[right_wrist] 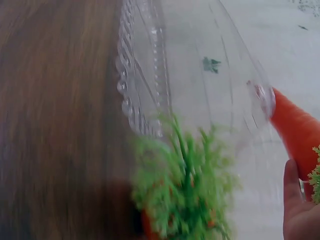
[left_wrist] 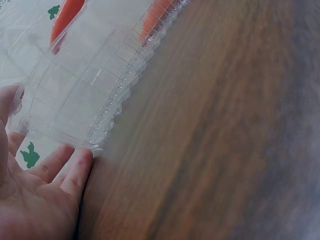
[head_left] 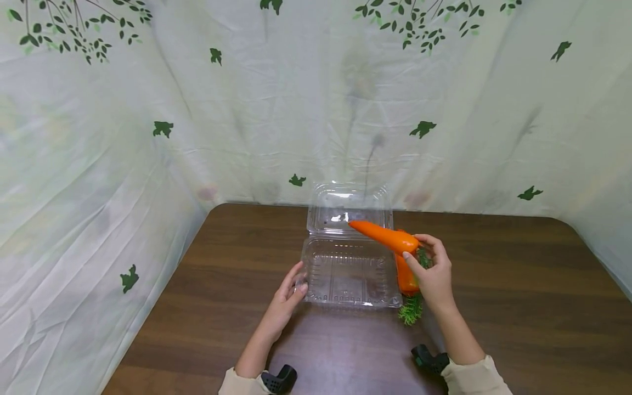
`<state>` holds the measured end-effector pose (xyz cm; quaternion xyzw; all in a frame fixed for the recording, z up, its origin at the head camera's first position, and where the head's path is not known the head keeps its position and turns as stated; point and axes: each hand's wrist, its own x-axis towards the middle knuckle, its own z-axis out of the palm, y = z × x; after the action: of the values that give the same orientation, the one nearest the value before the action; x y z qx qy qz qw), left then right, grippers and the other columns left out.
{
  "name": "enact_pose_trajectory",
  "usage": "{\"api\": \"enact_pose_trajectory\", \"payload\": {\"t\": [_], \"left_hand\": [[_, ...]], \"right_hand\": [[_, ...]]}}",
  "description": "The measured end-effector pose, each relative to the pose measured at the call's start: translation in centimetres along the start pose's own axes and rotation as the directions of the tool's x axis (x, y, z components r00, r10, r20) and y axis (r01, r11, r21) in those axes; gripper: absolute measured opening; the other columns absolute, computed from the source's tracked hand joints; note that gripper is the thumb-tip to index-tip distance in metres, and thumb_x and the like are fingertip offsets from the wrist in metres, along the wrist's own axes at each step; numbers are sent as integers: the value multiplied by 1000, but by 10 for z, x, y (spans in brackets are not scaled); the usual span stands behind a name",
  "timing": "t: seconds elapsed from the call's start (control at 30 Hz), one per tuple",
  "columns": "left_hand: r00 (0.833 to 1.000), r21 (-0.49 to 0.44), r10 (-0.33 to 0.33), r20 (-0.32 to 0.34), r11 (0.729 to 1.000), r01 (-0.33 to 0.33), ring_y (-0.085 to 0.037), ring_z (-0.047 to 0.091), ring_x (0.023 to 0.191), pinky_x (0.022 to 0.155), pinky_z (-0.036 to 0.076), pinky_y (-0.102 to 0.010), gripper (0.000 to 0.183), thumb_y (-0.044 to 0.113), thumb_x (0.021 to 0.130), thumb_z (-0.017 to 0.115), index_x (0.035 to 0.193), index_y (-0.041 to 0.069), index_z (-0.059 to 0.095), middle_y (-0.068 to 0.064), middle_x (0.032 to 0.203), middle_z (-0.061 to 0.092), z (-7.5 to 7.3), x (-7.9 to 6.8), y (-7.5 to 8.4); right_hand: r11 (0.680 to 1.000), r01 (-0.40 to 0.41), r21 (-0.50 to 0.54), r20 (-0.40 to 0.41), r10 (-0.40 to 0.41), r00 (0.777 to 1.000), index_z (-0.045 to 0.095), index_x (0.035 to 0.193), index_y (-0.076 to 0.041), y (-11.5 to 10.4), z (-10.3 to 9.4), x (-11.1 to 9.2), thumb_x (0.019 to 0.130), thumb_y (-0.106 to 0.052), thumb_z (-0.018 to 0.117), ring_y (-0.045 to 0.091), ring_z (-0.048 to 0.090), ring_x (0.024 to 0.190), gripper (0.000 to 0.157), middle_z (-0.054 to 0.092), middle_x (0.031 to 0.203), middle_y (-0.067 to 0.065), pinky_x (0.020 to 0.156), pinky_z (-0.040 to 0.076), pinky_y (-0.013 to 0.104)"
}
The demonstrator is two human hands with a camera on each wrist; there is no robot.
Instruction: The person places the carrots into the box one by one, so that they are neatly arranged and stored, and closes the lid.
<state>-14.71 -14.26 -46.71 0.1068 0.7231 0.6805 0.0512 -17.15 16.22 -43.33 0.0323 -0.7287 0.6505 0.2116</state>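
My right hand [head_left: 436, 274] pinches an orange carrot [head_left: 382, 236] near its thick, leafy end, with the thumb on the near side. The carrot's thin tip points left, above the right part of a clear plastic clamshell container [head_left: 345, 299]. Its lid [head_left: 345, 197] lies folded back toward the curtain. At the container's left edge, my left hand [head_left: 283, 307] holds the rim between thumb and fingers. Another carrot [head_left: 407, 277] lies against the container's right side, partly hidden by the held one. Its green leaves [right_wrist: 185, 185] fill the lower part of the right wrist view.
The container stands on a dark brown wooden table [head_left: 518, 285]. A pale curtain [head_left: 276, 109] printed with green leaves and birds hangs behind and to the left of it. Each wrist carries a black device [head_left: 280, 378].
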Motion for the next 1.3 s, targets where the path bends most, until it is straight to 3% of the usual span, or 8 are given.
{"api": "enact_pose_trajectory", "payload": {"t": [0.2,0.43,0.53,0.63,0.7,0.87,1.3], "left_hand": [[1000,5,0,5,1000,0,-38,32,123,97,24,-51,53,9,93,47,141,8,25,-27,134,34,0,1,0],[1000,15,6,12,1000,-6,-39,33,122,97,25,-51,54,9,93,47,141,5,23,-27,134,34,-1,2,0],[1000,14,4,10,1000,-4,-40,32,122,97,25,-52,54,9,93,47,141,5,23,-27,134,33,-1,2,1],[1000,12,-3,7,1000,3,-40,31,123,98,24,-53,54,9,93,48,141,6,24,-27,134,33,0,1,1],[1000,13,-4,6,1000,4,-39,31,123,98,23,-53,54,9,93,48,141,7,24,-26,135,33,0,1,2],[1000,7,-3,7,1000,3,-39,31,123,98,23,-53,55,8,93,48,141,6,24,-26,135,33,-1,0,3],[1000,-5,7,14,1000,-7,-37,30,125,97,27,-50,53,6,93,47,141,6,24,-26,135,32,0,0,4]], "right_hand": [[998,-55,13,116,53,992,48,118,-4,-3,15,2,83,-8,65,15,46,103,39,46,122,5,75,43,19],[999,-49,-10,214,50,976,47,117,5,-21,30,0,81,0,63,23,47,98,39,50,117,17,75,42,20],[998,-54,-41,253,63,965,48,116,4,-20,34,1,82,-1,63,25,46,102,38,50,116,17,84,41,31],[997,-40,-70,296,59,953,48,116,4,-16,36,2,82,-3,63,30,43,109,38,49,116,18,93,33,46],[996,-35,-79,315,58,947,49,116,1,-8,37,4,82,-6,65,31,41,112,38,49,117,17,96,26,50],[991,-25,-128,357,70,932,52,115,-9,9,39,11,81,-17,68,25,43,110,38,51,118,8,92,31,47],[974,10,-226,444,94,891,52,115,-8,11,51,16,80,-17,69,24,50,98,40,53,115,8,81,41,42]]}}
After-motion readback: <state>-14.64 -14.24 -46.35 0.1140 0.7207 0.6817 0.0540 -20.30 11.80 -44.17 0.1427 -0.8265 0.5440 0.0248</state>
